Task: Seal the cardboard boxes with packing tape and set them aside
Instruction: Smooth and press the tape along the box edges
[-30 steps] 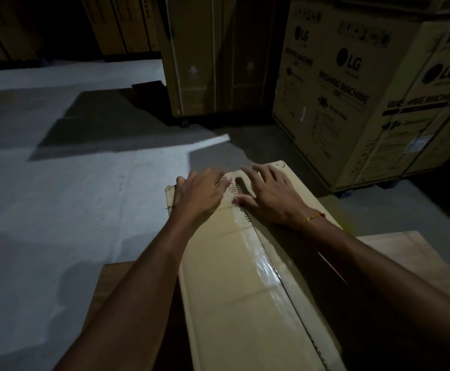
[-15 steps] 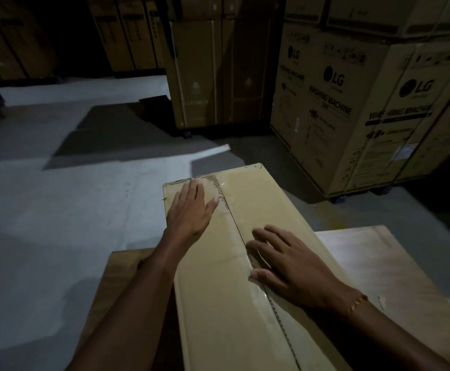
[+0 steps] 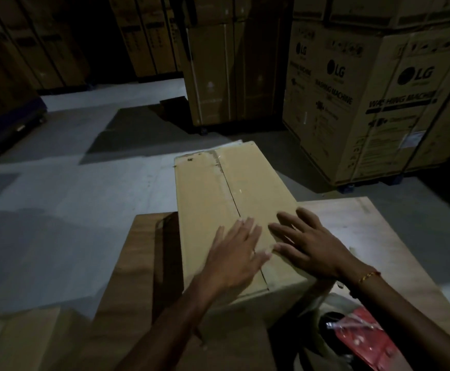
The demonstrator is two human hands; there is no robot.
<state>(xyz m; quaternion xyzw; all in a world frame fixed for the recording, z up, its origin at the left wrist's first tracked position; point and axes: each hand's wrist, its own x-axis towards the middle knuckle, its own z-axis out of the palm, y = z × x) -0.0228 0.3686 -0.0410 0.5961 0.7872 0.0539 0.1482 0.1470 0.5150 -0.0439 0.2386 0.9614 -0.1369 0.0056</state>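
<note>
A long brown cardboard box [image 3: 205, 194] lies on a wooden table [image 3: 379, 236], its closed flaps meeting in a centre seam covered by a strip of clear tape [image 3: 228, 188]. My left hand [image 3: 234, 253] lies flat on the near end of the lid, fingers straight, just left of the seam. My right hand [image 3: 309, 239] presses flat on the lid right of the seam, fingers spread, a thin gold bracelet on its wrist. Neither hand holds anything. No tape roll is in view.
Large washing-machine cartons [image 3: 365, 97] stand stacked at the right and tall cartons [image 3: 218, 76] at the back. A red plastic packet [image 3: 363, 341] lies near my right forearm. Flat cardboard [image 3: 138, 263] lies left of the box. Grey floor [image 3: 58, 196] stretches left.
Both hands have slid back along the taped seam from the far end of the lid to its near end; the right came first, the left followed.
</note>
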